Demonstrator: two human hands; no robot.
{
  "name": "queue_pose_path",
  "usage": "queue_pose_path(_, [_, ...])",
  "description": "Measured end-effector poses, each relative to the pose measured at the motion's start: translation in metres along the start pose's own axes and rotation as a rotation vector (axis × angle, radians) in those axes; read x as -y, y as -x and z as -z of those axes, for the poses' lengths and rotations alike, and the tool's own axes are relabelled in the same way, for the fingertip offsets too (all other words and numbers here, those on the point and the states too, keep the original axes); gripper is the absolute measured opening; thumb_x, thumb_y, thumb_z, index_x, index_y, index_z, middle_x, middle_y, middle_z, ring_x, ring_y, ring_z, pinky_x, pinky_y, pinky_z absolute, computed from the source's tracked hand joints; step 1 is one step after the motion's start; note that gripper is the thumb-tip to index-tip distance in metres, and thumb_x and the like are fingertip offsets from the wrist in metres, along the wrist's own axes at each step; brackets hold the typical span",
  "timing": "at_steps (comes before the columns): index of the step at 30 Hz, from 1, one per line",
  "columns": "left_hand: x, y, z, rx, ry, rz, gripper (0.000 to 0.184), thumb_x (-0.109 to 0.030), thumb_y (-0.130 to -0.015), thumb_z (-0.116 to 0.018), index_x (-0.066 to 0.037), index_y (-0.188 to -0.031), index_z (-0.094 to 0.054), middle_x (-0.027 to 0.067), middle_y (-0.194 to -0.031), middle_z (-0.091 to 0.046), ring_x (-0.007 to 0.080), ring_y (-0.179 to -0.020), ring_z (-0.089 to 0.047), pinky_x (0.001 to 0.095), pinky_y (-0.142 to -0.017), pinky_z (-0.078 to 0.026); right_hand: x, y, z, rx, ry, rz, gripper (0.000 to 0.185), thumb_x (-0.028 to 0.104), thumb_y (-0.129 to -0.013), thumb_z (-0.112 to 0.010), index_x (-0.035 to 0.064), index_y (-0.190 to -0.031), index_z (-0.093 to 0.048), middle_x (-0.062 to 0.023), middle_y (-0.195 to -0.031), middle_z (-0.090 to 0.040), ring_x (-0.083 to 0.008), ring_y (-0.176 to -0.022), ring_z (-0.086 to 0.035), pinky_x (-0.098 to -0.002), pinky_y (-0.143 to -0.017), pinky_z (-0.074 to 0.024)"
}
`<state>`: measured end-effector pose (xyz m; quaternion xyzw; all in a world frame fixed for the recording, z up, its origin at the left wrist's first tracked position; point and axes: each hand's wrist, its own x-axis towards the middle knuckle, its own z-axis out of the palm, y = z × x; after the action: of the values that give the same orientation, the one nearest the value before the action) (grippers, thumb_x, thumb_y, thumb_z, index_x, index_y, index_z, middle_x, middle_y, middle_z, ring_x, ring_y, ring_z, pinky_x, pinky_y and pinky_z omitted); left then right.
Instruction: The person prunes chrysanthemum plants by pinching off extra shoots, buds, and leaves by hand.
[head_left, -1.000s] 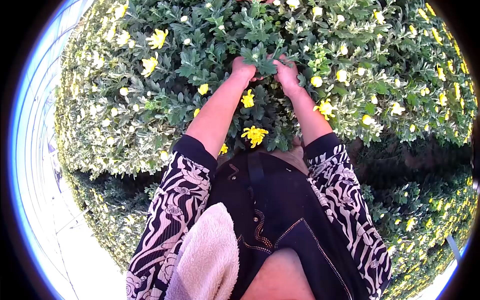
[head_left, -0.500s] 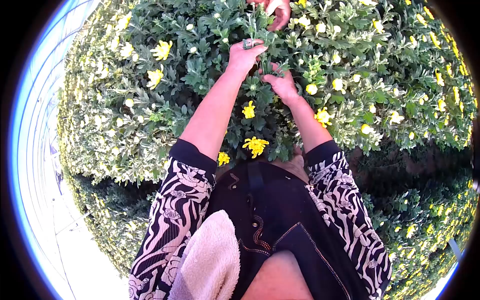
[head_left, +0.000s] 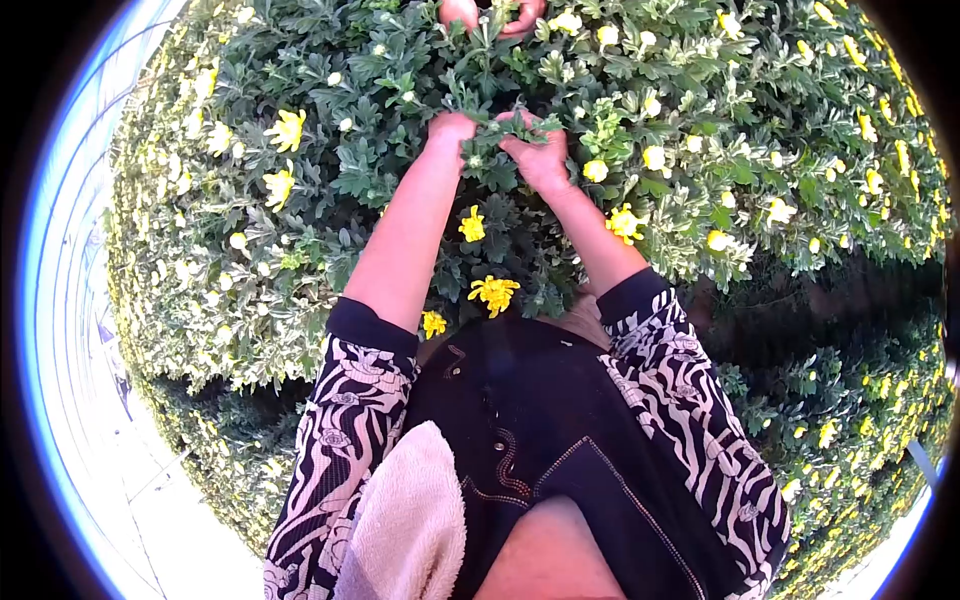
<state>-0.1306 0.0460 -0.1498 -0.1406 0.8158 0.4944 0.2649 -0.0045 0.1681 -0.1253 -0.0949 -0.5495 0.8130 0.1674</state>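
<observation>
Both hands reach into a dense bed of green chrysanthemum plants (head_left: 380, 160) near the top middle. My left hand (head_left: 452, 130) is among the leaves, its fingers mostly hidden by foliage. Close by on the right, my right hand (head_left: 538, 158) has thumb and fingers bent around a leafy stem top (head_left: 522, 127). A leafy shoot with a pale bud (head_left: 476, 160) stands between the two hands. Below them are an open yellow flower (head_left: 472, 224) and a larger yellow flower (head_left: 494, 295).
At the top edge, a co-worker's hands (head_left: 515, 18) are among the plants. More yellow flowers (head_left: 625, 223) and pale buds spread on both sides. A dark gap (head_left: 800, 310) runs between plant rows at the right. A light towel (head_left: 410, 510) hangs over my front.
My left hand rose above the right, then came back down level with it among the leaves. The co-worker's hands came into view at the top and shifted left.
</observation>
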Motion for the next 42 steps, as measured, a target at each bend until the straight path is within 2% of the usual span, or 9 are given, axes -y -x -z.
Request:
queue_pose_path(8, [-0.039,0.066,0.006,-0.197,0.184,0.183,0.014,-0.008,-0.09,-0.053,0.001,-0.094,-0.062,0.0141,-0.083,-0.065,0.0228,-0.065,-0.065,0.0357,-0.056,-0.051,-0.011,0.012,0.001,-0.065,0.081,0.035,0.026,-0.012,-0.075,-0.064,0.0014,-0.098,-0.067,0.0017,-0.093,-0.066,-0.007,-0.087,-0.058,-0.0248,-0.081,-0.0487])
queue_pose_path(15, [-0.088,0.187,0.041,-0.221,0.158,-0.68,0.013,-0.001,-0.096,-0.045,0.0,-0.108,-0.05,0.007,-0.085,-0.062,0.0142,-0.072,-0.068,0.0209,-0.049,-0.048,0.111,0.101,-0.004,0.188,0.31,0.012,0.024,-0.004,-0.083,-0.065,0.0033,-0.105,-0.062,-0.002,-0.094,-0.064,-0.0079,-0.087,-0.059,-0.0249,-0.078,-0.0485])
queue_pose_path(20, [-0.081,0.302,0.021,0.142,0.02,-0.881,0.012,0.0,-0.094,-0.048,-0.001,-0.105,-0.054,0.0037,-0.085,-0.061,0.0125,-0.074,-0.065,0.0213,-0.053,-0.05,0.169,0.186,0.061,0.617,0.487,-0.155,0.015,0.006,-0.084,-0.067,0.0015,-0.098,-0.063,-0.0038,-0.086,-0.065,-0.0109,-0.081,-0.061,-0.0275,-0.071,-0.0481])
queue_pose_path(23, [-0.061,0.324,-0.014,0.493,-0.214,-1.02,0.015,0.002,-0.082,-0.054,-0.004,-0.096,-0.051,0.0109,-0.075,-0.053,0.0275,-0.062,-0.057,0.0351,-0.058,-0.047,0.15,0.237,0.135,0.285,0.642,-0.555,0.021,0.01,-0.081,-0.069,0.0038,-0.1,-0.064,-0.008,-0.087,-0.067,-0.0204,-0.079,-0.064,-0.0303,-0.07,-0.0497])
queue_pose_path(28, [-0.04,0.362,-0.087,1.106,-0.756,-1.056,0.056,-0.016,-0.08,-0.061,0.001,-0.13,-0.042,0.0192,-0.133,-0.04,0.0343,-0.124,-0.044,0.0456,-0.095,-0.046,0.123,0.315,0.238,0.66,1.588,-0.93,0.047,0.028,-0.083,-0.059,0.0104,-0.126,-0.054,-0.0111,-0.116,-0.064,-0.0271,-0.107,-0.062,-0.038,-0.087,-0.0506])
queue_pose_path(31, [-0.022,0.346,-0.119,1.159,-0.681,-0.915,0.049,-0.013,-0.082,-0.058,0.001,-0.127,-0.046,0.0177,-0.128,-0.043,0.034,-0.12,-0.045,0.0432,-0.098,-0.043,0.125,0.341,0.244,0.784,1.694,-0.877,0.041,0.022,-0.08,-0.054,0.0097,-0.119,-0.059,-0.0131,-0.116,-0.063,-0.0283,-0.11,-0.061,-0.0413,-0.089,-0.0505])
queue_pose_path(32, [-0.01,0.335,-0.128,1.059,-0.679,-0.894,0.032,-0.009,-0.083,-0.054,0.0,-0.113,-0.053,0.0178,-0.114,-0.051,0.0349,-0.111,-0.05,0.0446,-0.093,-0.044,0.128,0.329,0.239,0.816,1.507,-1.049,0.035,0.021,-0.079,-0.055,0.0088,-0.11,-0.064,-0.0144,-0.109,-0.066,-0.0295,-0.106,-0.063,-0.0422,-0.086,-0.0516])
queue_pose_path(36, [0.016,0.281,-0.146,0.659,-0.712,-0.946,0.007,-0.003,-0.081,-0.052,0.0,-0.087,-0.052,0.0193,-0.095,-0.055,0.0392,-0.09,-0.056,0.0463,-0.08,-0.046,0.144,0.283,0.203,0.446,1.383,-0.543,0.015,0.012,-0.083,-0.056,0.0061,-0.092,-0.066,-0.014,-0.083,-0.067,-0.035,-0.083,-0.065,-0.0428,-0.073,-0.052])
queue_pose_path(42, [0.023,0.229,-0.128,0.093,-0.444,-0.614,0.025,0.003,-0.079,-0.054,0.003,-0.103,-0.048,0.0226,-0.099,-0.057,0.0377,-0.091,-0.06,0.0427,-0.082,-0.049,0.111,0.178,0.147,0.314,0.726,0.002,0.037,0.004,-0.084,-0.055,-0.0018,-0.121,-0.054,-0.0251,-0.113,-0.059,-0.0411,-0.101,-0.058,-0.0439,-0.088,-0.0469])
